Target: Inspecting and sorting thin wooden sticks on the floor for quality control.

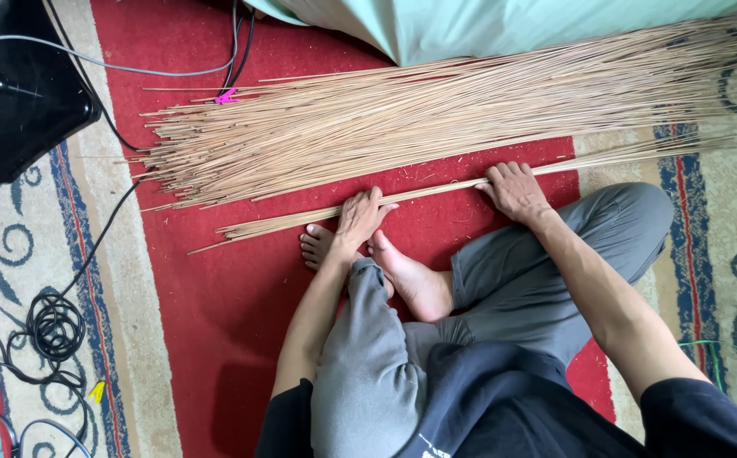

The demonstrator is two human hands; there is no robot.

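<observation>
small bundle: thin sticks lying across red carpet, just near of big stick pile
left hand: palm down, fingers curled over bundle's left part
right hand: closed around bundle further right
pose: 2 forearms reach forward past crossed legs, bare feet just near of bundle
technique: likely best to keep both grips firm, sticks level and parallel so none slip out
left side: black cables

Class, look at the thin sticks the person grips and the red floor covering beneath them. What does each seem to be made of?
Small bundle of sticks under the left hand and right hand: probably dried plant stalks or palm midribs, being pale tan, matte, thin, tapering. Red carpet: seemingly woven textile, with its soft, dull pile.
</observation>
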